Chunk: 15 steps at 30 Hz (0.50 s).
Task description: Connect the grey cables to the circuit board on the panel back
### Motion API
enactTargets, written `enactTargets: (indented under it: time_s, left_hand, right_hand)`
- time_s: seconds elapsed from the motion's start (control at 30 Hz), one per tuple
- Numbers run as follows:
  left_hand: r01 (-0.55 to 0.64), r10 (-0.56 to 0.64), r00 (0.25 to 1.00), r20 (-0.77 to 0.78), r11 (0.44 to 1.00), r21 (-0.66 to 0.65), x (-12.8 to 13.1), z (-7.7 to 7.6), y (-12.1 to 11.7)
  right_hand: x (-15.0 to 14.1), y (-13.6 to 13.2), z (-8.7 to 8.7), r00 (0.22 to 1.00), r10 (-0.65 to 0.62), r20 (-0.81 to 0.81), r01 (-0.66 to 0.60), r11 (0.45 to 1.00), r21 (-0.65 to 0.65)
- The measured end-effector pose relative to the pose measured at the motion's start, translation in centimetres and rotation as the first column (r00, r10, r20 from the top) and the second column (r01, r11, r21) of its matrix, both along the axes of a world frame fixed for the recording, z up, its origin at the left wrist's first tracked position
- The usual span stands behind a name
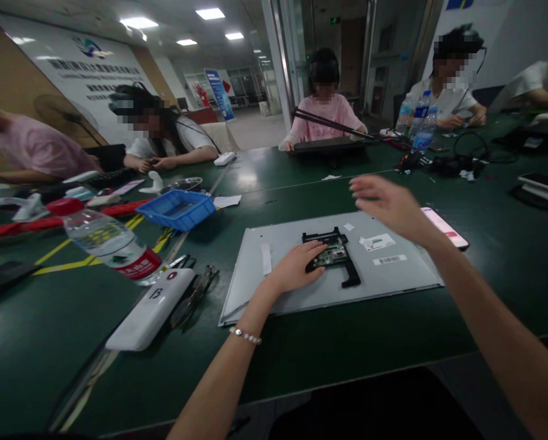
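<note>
A flat pale grey panel (292, 296) with labels lies on the green table. On its middle rests a green circuit board (333, 253) in a black plastic frame (351, 272). My left hand (299, 264) grips the left end of the board, fingers over its top and thumb along the near edge; the part under the palm is hidden. Above the panel's far right corner my right hand (388, 205) is raised, fingers stretched out and somewhat blurred, with nothing in them. A lit phone (446, 227) lies just right of the panel, beyond my right wrist.
Left of the panel are a white power bank (152, 308), glasses (196, 299), a water bottle (113, 247) with a red cap and a blue basket (177, 208). Bottles (424, 125) and black cables (457, 165) stand or lie at the back right. Several people sit around the table.
</note>
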<state>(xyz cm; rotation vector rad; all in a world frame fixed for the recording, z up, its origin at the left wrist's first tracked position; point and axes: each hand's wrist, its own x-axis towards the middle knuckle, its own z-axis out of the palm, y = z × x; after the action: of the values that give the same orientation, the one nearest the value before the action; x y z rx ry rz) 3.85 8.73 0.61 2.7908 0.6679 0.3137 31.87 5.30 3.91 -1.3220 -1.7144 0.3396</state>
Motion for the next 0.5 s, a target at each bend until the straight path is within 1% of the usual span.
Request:
enactTargets:
  time_s: [0.07, 0.1, 0.17, 0.27, 0.33, 0.4, 0.5]
  left_hand:
    - [0.001, -0.001, 1.0, 0.01, 1.0, -0.004, 0.0, 0.0, 0.0]
    - [0.001, 0.0, 1.0, 0.014, 1.0, -0.005, 0.0, 0.0, 0.0]
    - [-0.004, 0.004, 1.0, 0.02, 1.0, -0.001, -0.1, -0.1, 0.0]
    - [-0.012, 0.012, 1.0, 0.014, 1.0, 0.007, -0.2, -0.2, 0.0]
    - [-0.016, 0.016, 1.0, 0.001, 1.0, 0.008, -0.3, -0.3, 0.0]
    - [-0.021, 0.021, 1.0, -0.014, 1.0, 0.006, -0.2, -0.3, 0.0]
    - [-0.02, 0.02, 0.999, -0.025, 1.0, 0.006, -0.1, -0.3, 0.0]
  right_hand:
    - [0.0, 0.7, -0.9, 0.983, 0.071, 0.167, -0.061, 0.996, -0.068]
    - [0.1, 1.2, -1.5, 0.964, 0.088, 0.251, -0.066, 0.993, -0.095]
    - [0.2, 2.4, -2.9, 0.932, 0.067, 0.356, -0.03, 0.994, -0.11]
    - [0.4, 3.8, -4.9, 0.905, 0.076, 0.419, -0.019, 0.99, -0.138]
    - [0.4, 4.1, -5.9, 0.894, 0.086, 0.439, -0.017, 0.987, -0.158]
    - [0.3, 4.2, -6.6, 0.887, 0.062, 0.457, 0.012, 0.987, -0.158]
    - [0.0, 4.1, -7.2, 0.87, 0.014, 0.493, 0.056, 0.99, -0.127]
